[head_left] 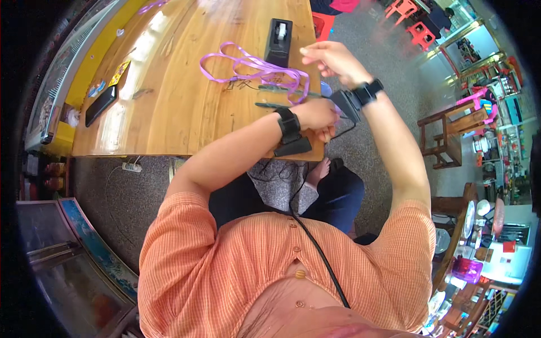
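Note:
My left hand [317, 116] is at the near right corner of the table, its fingers curled and pressed together; what they pinch is hidden. Higher and to the right, my right hand [332, 59] is raised past the table's edge, thumb and forefinger brought together and the other fingers bent. Anything between those fingertips is too small to make out. A loose purple ribbon [248, 63] lies in loops on the wood, one end running down toward my left hand. Beyond it stands a black tape dispenser [278, 44]. Dark slim tools [271, 105] lie beside my left wrist.
The wooden table [169, 107] bears a black phone [101, 106] and a yellow item [120, 73] at left. Black devices with straps sit on both wrists, and a black cable [321, 253] runs down my front. A wooden chair [451, 132] and red stools [420, 35] stand at right.

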Action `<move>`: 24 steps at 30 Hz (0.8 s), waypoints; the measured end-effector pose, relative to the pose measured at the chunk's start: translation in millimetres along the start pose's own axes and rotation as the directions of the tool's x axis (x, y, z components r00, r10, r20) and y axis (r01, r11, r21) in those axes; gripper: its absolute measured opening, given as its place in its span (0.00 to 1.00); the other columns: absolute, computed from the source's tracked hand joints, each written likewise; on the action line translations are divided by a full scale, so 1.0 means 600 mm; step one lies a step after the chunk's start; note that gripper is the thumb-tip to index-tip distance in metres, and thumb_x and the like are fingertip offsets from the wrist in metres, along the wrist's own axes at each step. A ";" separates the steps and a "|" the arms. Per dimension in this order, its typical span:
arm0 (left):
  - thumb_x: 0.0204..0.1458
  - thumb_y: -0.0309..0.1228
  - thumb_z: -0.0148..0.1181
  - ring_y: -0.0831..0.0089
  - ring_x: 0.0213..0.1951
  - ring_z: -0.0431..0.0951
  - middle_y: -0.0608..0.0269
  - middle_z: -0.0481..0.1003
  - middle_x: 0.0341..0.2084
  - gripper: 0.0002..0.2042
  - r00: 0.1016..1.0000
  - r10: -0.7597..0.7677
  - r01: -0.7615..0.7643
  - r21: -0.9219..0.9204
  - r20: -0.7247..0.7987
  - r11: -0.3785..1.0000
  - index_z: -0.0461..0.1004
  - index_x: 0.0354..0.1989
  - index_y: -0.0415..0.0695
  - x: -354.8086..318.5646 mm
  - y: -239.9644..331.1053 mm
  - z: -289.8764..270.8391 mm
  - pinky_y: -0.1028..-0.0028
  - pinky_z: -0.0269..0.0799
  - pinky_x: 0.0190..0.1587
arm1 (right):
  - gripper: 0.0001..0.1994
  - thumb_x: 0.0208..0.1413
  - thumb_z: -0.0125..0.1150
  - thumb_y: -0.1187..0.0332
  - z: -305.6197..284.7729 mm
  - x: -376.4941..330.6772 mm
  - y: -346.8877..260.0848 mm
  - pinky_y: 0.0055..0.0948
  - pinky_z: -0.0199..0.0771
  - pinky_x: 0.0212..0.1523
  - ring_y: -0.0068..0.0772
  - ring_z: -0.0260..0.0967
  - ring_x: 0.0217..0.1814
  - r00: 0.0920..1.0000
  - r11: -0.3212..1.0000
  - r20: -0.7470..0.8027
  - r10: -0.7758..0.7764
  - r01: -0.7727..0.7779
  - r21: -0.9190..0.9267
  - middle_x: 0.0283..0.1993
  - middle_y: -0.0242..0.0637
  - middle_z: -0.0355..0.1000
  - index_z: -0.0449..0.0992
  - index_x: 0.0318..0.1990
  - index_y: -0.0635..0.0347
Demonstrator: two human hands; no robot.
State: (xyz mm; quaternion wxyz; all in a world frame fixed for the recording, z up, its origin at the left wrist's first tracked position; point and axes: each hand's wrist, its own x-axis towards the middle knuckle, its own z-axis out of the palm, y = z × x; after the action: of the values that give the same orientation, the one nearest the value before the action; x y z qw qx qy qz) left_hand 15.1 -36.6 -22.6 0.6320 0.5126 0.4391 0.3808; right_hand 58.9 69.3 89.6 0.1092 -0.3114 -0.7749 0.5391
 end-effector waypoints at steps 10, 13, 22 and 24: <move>0.40 0.33 0.60 0.58 0.27 0.81 0.60 0.79 0.22 0.06 0.951 0.287 -0.305 0.502 0.114 0.809 0.82 0.22 0.49 0.089 -0.104 -0.028 0.61 0.75 0.30 | 0.10 0.53 0.70 0.63 0.062 0.135 -0.013 0.16 0.49 0.14 0.10 0.53 0.19 0.983 0.982 -0.064 0.174 -0.168 0.088 0.26 0.24 0.72 0.79 0.32 0.61; 0.43 0.33 0.58 0.58 0.29 0.82 0.59 0.80 0.24 0.08 0.959 0.272 -0.269 0.581 0.084 0.768 0.83 0.25 0.47 0.085 -0.091 -0.020 0.61 0.76 0.32 | 0.09 0.55 0.69 0.65 0.058 0.137 -0.006 0.15 0.48 0.15 0.10 0.53 0.20 0.980 0.962 -0.038 0.196 -0.185 0.200 0.27 0.24 0.73 0.78 0.33 0.61; 0.56 0.29 0.48 0.64 0.25 0.82 0.57 0.81 0.25 0.12 0.994 -0.080 0.095 0.248 -0.069 0.964 0.78 0.26 0.40 0.019 -0.006 0.012 0.66 0.77 0.28 | 0.08 0.58 0.67 0.65 0.062 0.072 -0.021 0.14 0.49 0.18 0.10 0.54 0.22 0.997 0.919 -0.032 0.075 -0.057 0.390 0.29 0.23 0.70 0.76 0.36 0.59; 0.58 0.27 0.45 0.68 0.18 0.80 0.57 0.79 0.20 0.15 0.989 -0.120 0.122 0.018 -0.089 0.992 0.75 0.22 0.39 0.013 -0.005 0.014 0.69 0.74 0.19 | 0.08 0.59 0.66 0.64 0.070 0.048 -0.014 0.14 0.49 0.18 0.10 0.53 0.22 0.992 0.933 0.034 0.124 -0.128 0.337 0.28 0.22 0.69 0.76 0.35 0.58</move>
State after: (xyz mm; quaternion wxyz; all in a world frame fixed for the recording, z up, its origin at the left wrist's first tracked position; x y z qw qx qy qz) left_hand 25.4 -32.6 -26.2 0.6279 0.4751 0.5015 0.3586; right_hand 11.9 52.3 76.0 0.1216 -0.3340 -0.6498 0.6719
